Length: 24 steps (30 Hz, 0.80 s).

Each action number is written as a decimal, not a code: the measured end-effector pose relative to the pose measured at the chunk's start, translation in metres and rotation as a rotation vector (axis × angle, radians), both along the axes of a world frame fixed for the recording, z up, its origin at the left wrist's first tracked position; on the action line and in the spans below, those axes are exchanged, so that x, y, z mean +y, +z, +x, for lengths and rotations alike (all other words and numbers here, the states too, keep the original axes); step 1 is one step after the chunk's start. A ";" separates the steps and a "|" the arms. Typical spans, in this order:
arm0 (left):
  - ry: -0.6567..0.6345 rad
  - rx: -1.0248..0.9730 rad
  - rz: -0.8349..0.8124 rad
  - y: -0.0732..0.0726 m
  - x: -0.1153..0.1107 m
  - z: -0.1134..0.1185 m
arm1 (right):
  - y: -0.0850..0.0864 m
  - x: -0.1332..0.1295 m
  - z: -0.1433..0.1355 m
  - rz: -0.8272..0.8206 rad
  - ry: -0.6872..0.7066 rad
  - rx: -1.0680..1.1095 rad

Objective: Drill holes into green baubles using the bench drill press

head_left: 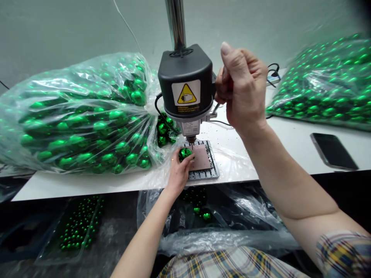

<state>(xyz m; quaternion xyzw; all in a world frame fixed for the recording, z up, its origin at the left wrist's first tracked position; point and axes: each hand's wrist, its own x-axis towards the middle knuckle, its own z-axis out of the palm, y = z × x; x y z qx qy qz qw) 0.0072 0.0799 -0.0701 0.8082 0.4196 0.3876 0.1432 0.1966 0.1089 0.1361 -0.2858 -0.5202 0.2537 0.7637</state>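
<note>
**Fingers (188,159) of the left hand (179,172) wrap a glossy green ball (184,154)**

The ball is held at the left side of the pinkish pad (204,159), over the slotted base plate (213,174) of a benchtop drill press (186,87), close by the thin bit (192,147) (whether directly beneath it, I cannot tell from this angle). The right hand (245,83) is raised at the machine's side, its fingers curled tight about the feed lever (216,109), whose grip they mostly hide.

The ball looks like a hollow plastic bauble, so I would expect it to be light, stiff and thin-walled, slick outside and apt to spin if held loosely; a hard squeeze might dent or crack it. The best hold is probably around the sides at its widest, fingertips well clear of the bit.

It is round, mirror-bright and deep green, with pale highlights and dark reflections. Any hole is too small to make out.
</note>
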 end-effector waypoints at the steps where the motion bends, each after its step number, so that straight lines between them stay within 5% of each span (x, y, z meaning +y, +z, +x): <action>1: 0.014 -0.059 -0.014 0.000 0.000 0.001 | 0.000 0.000 0.000 -0.004 0.000 -0.004; 6: 0.070 -0.311 -0.165 0.008 0.005 0.003 | -0.001 0.002 0.002 -0.015 -0.006 -0.003; 12: 0.073 -0.364 -0.404 0.014 0.011 0.004 | -0.001 0.005 0.003 0.037 0.068 0.041; 24: 0.066 -0.613 -0.428 -0.004 0.020 0.019 | -0.001 0.001 0.001 0.001 0.009 0.006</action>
